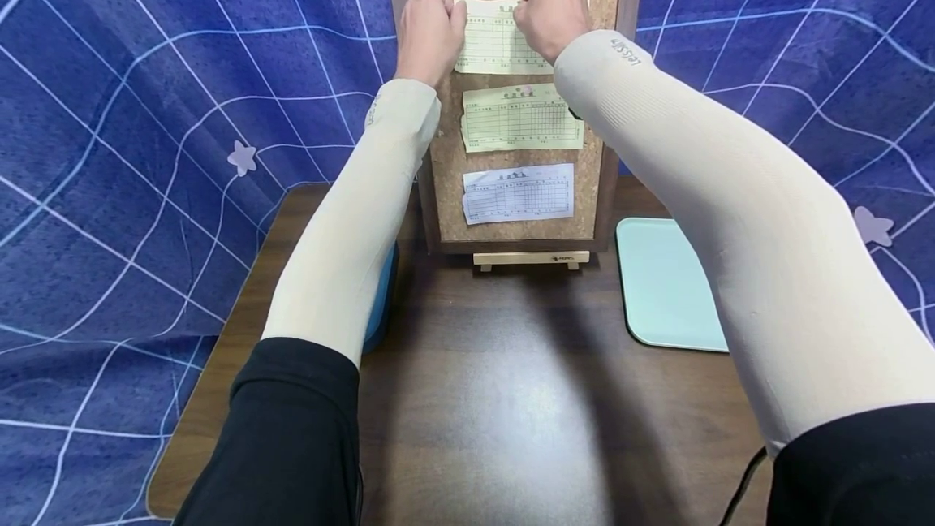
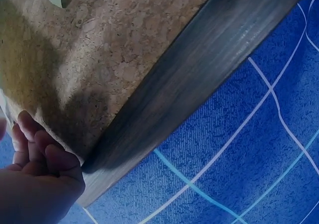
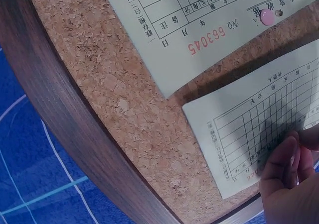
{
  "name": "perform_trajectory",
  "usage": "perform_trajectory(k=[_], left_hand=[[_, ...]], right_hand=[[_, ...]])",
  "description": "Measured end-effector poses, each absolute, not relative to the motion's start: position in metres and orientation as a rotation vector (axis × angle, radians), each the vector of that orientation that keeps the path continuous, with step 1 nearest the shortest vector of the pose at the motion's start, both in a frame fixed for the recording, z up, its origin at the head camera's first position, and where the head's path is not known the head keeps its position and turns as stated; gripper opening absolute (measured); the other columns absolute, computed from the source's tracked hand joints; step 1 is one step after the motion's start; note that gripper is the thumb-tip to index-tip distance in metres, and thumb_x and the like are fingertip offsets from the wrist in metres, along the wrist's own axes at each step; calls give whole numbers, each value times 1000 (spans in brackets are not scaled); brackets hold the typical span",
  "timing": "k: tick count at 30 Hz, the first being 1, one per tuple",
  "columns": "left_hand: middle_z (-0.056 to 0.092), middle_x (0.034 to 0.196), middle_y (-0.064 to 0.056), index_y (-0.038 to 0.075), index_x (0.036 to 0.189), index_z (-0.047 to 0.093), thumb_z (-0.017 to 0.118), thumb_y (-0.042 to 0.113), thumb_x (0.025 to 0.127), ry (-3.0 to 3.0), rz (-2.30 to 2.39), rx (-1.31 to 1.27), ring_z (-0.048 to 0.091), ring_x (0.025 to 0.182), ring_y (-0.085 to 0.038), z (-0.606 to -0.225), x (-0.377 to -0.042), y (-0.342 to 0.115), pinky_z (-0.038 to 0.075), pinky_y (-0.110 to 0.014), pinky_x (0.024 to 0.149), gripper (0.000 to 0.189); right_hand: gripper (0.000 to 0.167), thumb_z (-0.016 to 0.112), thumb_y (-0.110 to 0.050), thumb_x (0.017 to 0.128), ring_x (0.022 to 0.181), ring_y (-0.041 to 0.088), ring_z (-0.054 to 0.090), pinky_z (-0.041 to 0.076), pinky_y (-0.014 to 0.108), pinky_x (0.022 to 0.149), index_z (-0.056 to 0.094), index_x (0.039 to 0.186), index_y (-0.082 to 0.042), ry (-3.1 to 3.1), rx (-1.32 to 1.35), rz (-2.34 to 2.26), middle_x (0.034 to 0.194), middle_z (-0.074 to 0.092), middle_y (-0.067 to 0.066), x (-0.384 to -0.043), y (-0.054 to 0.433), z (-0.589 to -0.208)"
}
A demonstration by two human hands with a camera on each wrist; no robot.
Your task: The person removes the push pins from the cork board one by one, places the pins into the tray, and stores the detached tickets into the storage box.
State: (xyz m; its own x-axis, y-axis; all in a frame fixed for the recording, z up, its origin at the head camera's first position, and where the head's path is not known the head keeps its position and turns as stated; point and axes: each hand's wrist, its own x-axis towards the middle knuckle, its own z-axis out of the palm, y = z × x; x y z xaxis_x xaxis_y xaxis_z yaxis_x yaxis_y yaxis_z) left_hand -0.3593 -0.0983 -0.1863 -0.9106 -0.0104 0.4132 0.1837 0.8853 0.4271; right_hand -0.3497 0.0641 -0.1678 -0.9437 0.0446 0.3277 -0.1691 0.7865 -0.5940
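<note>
The top receipt slip, pale green with a printed table, lies against the upper part of a framed cork board. My left hand pinches it at the upper left corner with curled fingers. At its upper edge, right of the middle, my right hand pinches with thumb and forefinger together; the hand covers that corner in the head view. In the right wrist view the right hand casts a shadow on the slip. Below hangs a second green slip with a pink pushpin near its top.
A bluish-white slip hangs lowest on the board, which stands on a small wooden easel. A mint tray lies right on the brown table; a blue tray is partly behind my left arm. Blue cloth hangs behind.
</note>
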Motion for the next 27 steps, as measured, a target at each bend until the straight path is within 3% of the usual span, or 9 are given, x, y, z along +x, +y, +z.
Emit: perform_trajectory(k=[4, 10, 14, 19, 27], left_hand=[[62, 111, -6, 10, 110, 58, 38, 36, 100, -2651, -691, -91, 55, 111, -20, -186, -360, -95, 35, -26, 97, 35], [61, 117, -3, 10, 116, 59, 37, 37, 100, -2662, -747, -87, 53, 114, -17, -187, -360, -87, 34, -24, 98, 38], [61, 118, -3, 11, 116, 58, 38, 37, 100, -2659, -784, -67, 53, 114, -17, -188, -361, -86, 34, -24, 98, 36], [62, 117, -3, 12, 115, 57, 38, 36, 100, -2656, -797, -49, 54, 113, -18, -189, -362, -86, 35, -25, 98, 35], [62, 116, -2, 13, 112, 57, 37, 38, 100, -2633, -823, 13, 55, 111, -18, -186, -365, -100, 36, -25, 97, 34]], right_hand=[[7, 57, -12, 88, 98, 17, 53, 41, 27, 89, 62, 92, -15, -2669, 68, 951, 108, 60, 3, -350, 66, -167], [8, 57, -10, 87, 96, 17, 53, 40, 27, 90, 60, 84, -17, -2635, 76, 962, 105, 62, 3, -352, 71, -171], [10, 57, -9, 84, 97, 18, 51, 37, 27, 92, 60, 80, -17, -2602, 109, 957, 96, 61, 0, -353, 76, -174], [9, 55, -8, 82, 85, 14, 50, 38, 26, 82, 59, 79, -16, -2548, 195, 911, 83, 55, -5, -352, 81, -181], [9, 52, -6, 82, 85, 11, 44, 37, 23, 82, 60, 86, -7, -2475, 390, 720, 85, 52, -2, -348, 80, -186]])
